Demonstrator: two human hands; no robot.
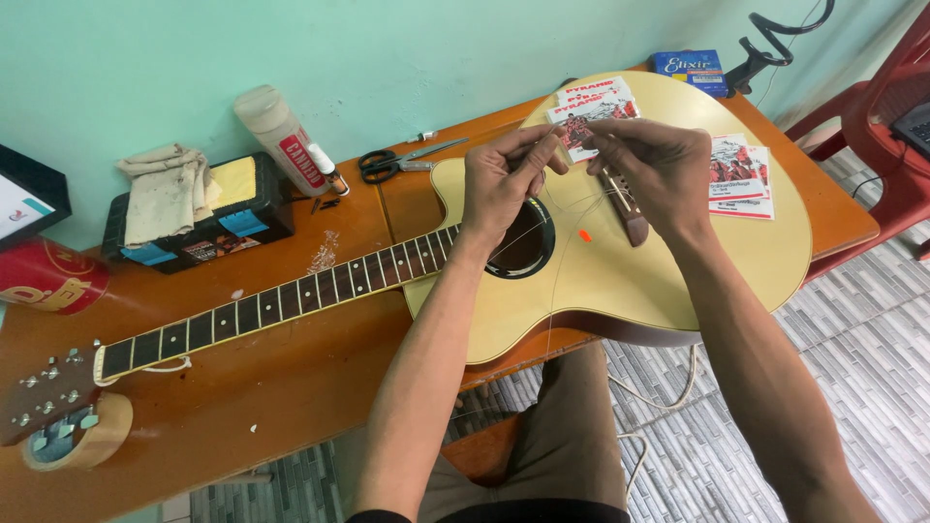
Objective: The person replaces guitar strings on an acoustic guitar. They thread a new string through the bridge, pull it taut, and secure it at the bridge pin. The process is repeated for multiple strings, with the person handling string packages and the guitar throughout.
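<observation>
Nearest me, the guitar (620, 271) lies flat along the desk (291, 387), its body at the right end hanging over the near edge and its head resting on a roll of tape (82, 446) near the left corner. Above the sound hole I have my left hand (499, 179) and right hand (654, 165) close together, each with fingertips pinched shut on a thin string (552, 261) that trails down toward me. Beyond them string packets (591, 107) lie on the guitar top, scissors (392, 160) toward the far edge.
</observation>
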